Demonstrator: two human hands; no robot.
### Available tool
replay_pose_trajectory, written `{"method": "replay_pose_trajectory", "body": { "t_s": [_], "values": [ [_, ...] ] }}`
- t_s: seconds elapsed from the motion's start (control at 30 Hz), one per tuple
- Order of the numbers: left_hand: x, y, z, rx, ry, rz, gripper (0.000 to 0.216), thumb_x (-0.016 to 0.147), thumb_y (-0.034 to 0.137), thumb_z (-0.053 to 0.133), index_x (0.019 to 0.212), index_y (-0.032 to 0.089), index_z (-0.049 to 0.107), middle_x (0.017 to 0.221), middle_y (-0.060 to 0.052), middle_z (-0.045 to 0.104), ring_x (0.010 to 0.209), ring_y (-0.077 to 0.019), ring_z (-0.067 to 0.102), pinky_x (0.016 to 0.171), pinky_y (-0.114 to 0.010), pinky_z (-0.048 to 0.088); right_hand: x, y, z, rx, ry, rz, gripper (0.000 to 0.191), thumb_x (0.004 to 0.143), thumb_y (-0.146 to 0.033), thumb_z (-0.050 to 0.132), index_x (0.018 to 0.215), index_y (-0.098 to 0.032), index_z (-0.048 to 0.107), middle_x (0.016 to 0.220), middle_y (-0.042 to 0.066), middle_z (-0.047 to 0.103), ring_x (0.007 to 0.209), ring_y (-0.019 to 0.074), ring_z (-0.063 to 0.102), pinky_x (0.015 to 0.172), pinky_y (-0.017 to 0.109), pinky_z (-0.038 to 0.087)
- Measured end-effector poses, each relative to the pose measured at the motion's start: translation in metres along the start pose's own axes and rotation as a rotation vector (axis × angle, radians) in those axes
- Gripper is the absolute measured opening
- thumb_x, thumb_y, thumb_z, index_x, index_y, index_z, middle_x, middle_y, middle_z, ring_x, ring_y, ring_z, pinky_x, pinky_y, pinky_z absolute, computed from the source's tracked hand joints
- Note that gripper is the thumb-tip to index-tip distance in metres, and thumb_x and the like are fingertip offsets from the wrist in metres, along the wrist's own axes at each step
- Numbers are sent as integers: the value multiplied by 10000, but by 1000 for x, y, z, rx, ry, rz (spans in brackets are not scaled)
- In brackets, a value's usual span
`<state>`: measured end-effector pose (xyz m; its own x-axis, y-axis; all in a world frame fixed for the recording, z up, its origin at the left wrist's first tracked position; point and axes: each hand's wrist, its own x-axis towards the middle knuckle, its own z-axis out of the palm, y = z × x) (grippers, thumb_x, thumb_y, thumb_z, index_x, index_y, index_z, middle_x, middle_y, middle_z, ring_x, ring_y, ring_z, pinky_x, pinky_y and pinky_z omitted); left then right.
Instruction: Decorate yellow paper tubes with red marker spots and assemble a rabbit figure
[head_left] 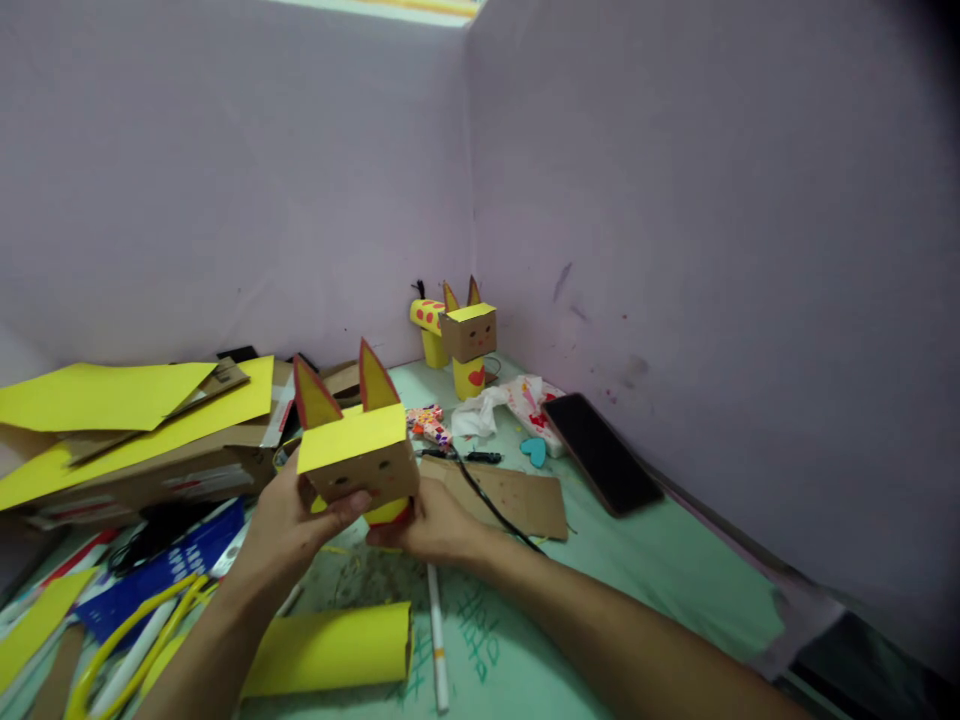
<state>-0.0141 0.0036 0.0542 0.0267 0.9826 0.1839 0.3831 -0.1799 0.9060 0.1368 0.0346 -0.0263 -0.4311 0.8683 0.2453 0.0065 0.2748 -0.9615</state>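
Observation:
A cardboard cat figure [367,465] is held up between both hands, its boxy head topped with yellow paper and two pointed, red-edged ears. My left hand [289,520] grips the head from the left, its thumb across the drawn face. Around the lower yellow part, my right hand [435,520] is closed; most of its fingers are hidden behind the figure. Below lies a yellow paper tube [337,650], and a white pen [437,640] rests beside its open end.
A similar finished-looking cat figure [469,335] stands in the corner. Yellow sheets [112,395] top a cardboard box at left. Yellow-handled scissors [97,680] lie front left. A phone [600,450], flat cardboard [536,500], a blue heart [533,452] and a black cable [487,500] lie at right.

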Motion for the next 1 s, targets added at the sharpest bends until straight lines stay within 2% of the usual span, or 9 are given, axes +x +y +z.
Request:
{"method": "replay_pose_trajectory", "body": {
  "t_s": [0.1,0.23,0.43,0.67,0.87,1.0],
  "values": [
    [-2,6,3,-38,-10,4,488,605,380,755,1003,146,599,1195,-134,640,1064,-325,595,900,-434,471,2,2,3,52,4,6,430,597,-196,749,1015,-224,651,954,10,698,869,233,626,714,315,508],
    [-3,9,4,-48,-11,5,473,604,375,756,993,143,618,1173,-123,657,1057,-315,605,887,-416,483,6,5,8,107,4,25,374,629,-230,734,993,-222,649,932,14,702,842,222,631,702,318,518],
    [-1,8,-4,141,2,40,590,584,388,758,1090,135,594,1060,-112,703,979,-339,630,859,-445,481,7,1,7,146,-23,43,290,614,-225,731,892,-195,656,849,0,696,752,190,633,661,293,513],
    [1,9,-5,290,-6,89,475,633,399,716,1021,135,647,1067,-117,686,958,-331,624,860,-435,466,7,2,7,180,-28,70,316,610,-209,735,915,-204,651,888,13,697,781,198,633,691,313,519],
    [1,12,-5,281,2,57,468,624,405,723,1001,140,640,1028,-109,696,930,-322,631,826,-424,482,7,-1,8,199,-31,75,327,599,-208,731,913,-201,638,874,7,694,765,198,632,688,315,508],
    [1,9,-6,198,-39,61,568,622,425,732,1100,145,603,1151,-128,655,1034,-332,598,894,-430,451,6,-5,4,210,-29,71,315,594,-204,732,895,-200,639,882,8,688,789,206,630,715,337,506]
  ]
}}
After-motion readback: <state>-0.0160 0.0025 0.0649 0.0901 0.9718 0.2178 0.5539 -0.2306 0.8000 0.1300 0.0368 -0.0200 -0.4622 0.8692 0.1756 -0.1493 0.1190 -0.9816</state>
